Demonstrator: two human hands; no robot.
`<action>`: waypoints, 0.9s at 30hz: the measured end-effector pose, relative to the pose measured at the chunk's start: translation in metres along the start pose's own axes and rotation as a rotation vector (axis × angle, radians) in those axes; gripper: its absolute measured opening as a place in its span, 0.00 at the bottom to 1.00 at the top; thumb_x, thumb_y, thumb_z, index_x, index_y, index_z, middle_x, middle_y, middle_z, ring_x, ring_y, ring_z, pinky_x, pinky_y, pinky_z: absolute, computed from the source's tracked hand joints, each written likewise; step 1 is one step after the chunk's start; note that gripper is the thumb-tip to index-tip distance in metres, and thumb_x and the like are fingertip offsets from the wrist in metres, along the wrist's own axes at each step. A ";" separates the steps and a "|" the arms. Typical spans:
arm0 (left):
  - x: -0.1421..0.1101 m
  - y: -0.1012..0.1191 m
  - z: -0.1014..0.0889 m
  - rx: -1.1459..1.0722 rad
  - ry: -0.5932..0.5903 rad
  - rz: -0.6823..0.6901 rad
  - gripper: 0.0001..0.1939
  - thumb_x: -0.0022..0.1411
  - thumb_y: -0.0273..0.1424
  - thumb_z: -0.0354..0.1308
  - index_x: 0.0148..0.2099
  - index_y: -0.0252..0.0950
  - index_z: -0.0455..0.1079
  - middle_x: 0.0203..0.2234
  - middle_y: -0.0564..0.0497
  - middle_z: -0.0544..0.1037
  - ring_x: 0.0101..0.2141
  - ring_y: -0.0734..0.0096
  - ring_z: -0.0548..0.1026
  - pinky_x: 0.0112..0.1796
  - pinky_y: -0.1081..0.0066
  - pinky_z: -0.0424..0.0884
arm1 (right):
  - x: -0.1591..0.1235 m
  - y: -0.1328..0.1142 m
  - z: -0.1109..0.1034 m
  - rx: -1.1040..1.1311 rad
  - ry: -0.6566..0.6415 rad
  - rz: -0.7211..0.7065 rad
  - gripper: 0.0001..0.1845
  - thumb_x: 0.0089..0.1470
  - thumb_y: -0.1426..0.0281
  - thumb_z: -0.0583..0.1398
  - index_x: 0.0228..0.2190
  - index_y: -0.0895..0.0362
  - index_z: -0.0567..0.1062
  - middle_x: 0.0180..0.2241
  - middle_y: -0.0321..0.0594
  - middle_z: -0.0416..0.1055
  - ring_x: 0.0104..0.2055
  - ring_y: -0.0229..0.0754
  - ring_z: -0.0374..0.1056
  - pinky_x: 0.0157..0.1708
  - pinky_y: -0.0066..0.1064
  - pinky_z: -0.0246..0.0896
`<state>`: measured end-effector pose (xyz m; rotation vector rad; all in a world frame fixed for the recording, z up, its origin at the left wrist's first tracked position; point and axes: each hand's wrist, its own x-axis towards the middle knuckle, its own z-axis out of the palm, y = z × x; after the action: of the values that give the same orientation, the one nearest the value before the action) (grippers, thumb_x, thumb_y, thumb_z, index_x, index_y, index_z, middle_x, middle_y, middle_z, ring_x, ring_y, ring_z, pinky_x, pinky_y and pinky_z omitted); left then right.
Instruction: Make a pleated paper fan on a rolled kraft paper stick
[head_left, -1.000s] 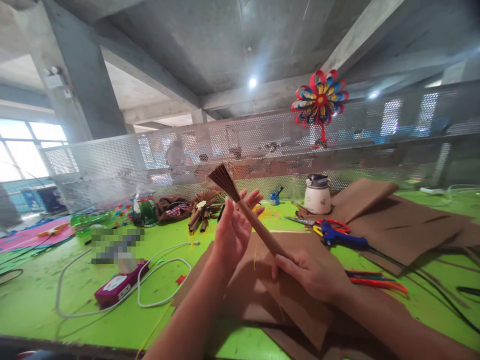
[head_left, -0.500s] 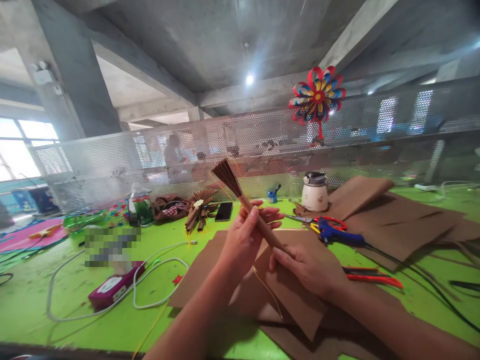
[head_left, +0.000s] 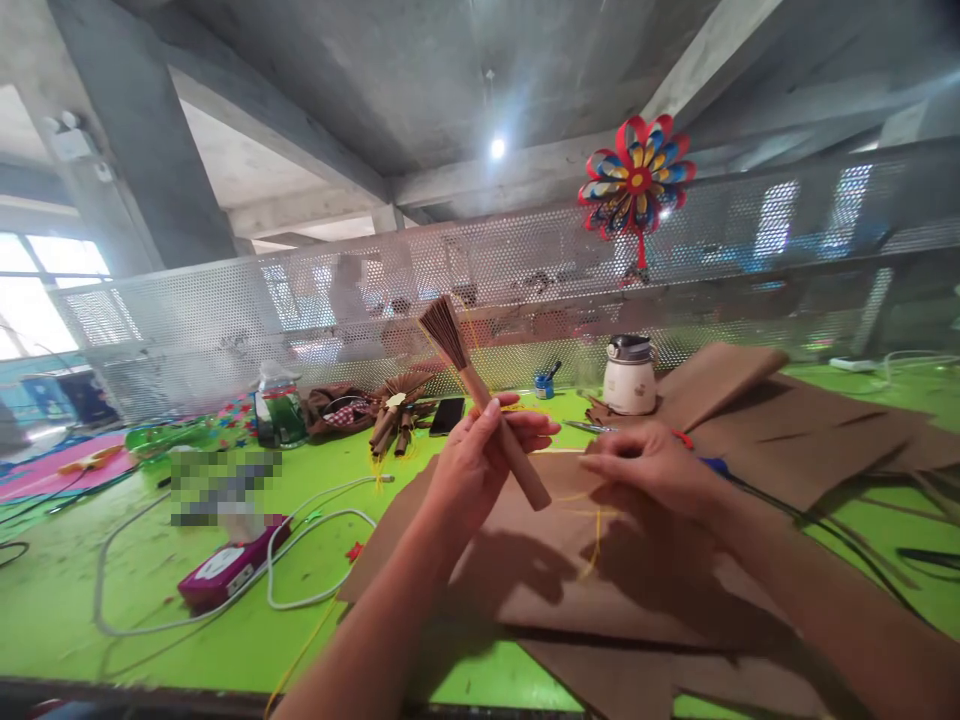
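My left hand [head_left: 480,455] is closed round the middle of a folded brown paper fan [head_left: 480,395], held up tilted with its pleated end fanning out at the top left. My right hand [head_left: 652,465] has come off the fan and hovers to its right, fingers pinched on a thin yellow string [head_left: 592,520] that trails down over the brown paper sheets [head_left: 540,580] on the green table [head_left: 112,590].
Behind stand a cream pot [head_left: 630,375], a small blue cup [head_left: 544,385], a phone [head_left: 448,415], a bundle of folded fans [head_left: 394,415], a jar [head_left: 276,410]. A magenta box [head_left: 229,570] with white cable lies left. A paper pinwheel [head_left: 636,180] hangs on the mesh fence.
My right hand let go of the fan's lower end and moved right, pulling the yellow string. My left hand closed round the fan and now holds it alone.
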<state>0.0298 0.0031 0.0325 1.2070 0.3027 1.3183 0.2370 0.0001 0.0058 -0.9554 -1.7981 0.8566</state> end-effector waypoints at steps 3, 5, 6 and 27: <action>0.005 0.003 -0.006 -0.030 0.040 0.010 0.12 0.64 0.34 0.52 0.46 0.31 0.67 0.36 0.40 0.79 0.41 0.57 0.77 0.45 0.57 0.70 | -0.007 -0.010 -0.034 0.085 -0.023 0.009 0.11 0.42 0.62 0.67 0.27 0.55 0.76 0.29 0.38 0.73 0.31 0.41 0.66 0.29 0.30 0.59; 0.008 0.005 -0.009 -0.049 0.088 0.041 0.12 0.64 0.34 0.52 0.44 0.31 0.68 0.36 0.40 0.79 0.42 0.57 0.77 0.46 0.57 0.70 | -0.011 -0.009 -0.054 0.134 -0.001 0.021 0.12 0.43 0.65 0.66 0.34 0.52 0.78 0.36 0.40 0.75 0.38 0.44 0.69 0.35 0.33 0.62; 0.010 0.006 -0.010 -0.056 0.110 0.059 0.12 0.64 0.34 0.52 0.44 0.31 0.68 0.36 0.40 0.79 0.42 0.57 0.77 0.46 0.57 0.70 | -0.011 -0.005 -0.064 0.162 0.041 0.024 0.14 0.43 0.66 0.66 0.36 0.51 0.78 0.39 0.41 0.75 0.40 0.45 0.69 0.36 0.34 0.63; -0.004 0.002 0.007 -0.086 -0.157 -0.239 0.13 0.64 0.35 0.50 0.46 0.33 0.68 0.41 0.38 0.78 0.47 0.51 0.74 0.51 0.50 0.65 | 0.000 -0.019 0.030 0.015 -0.198 -0.159 0.08 0.48 0.72 0.63 0.33 0.53 0.81 0.33 0.36 0.77 0.37 0.42 0.70 0.40 0.34 0.63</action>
<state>0.0331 -0.0043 0.0353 1.1562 0.2653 1.0146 0.2043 -0.0130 0.0112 -0.7266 -2.0035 0.8874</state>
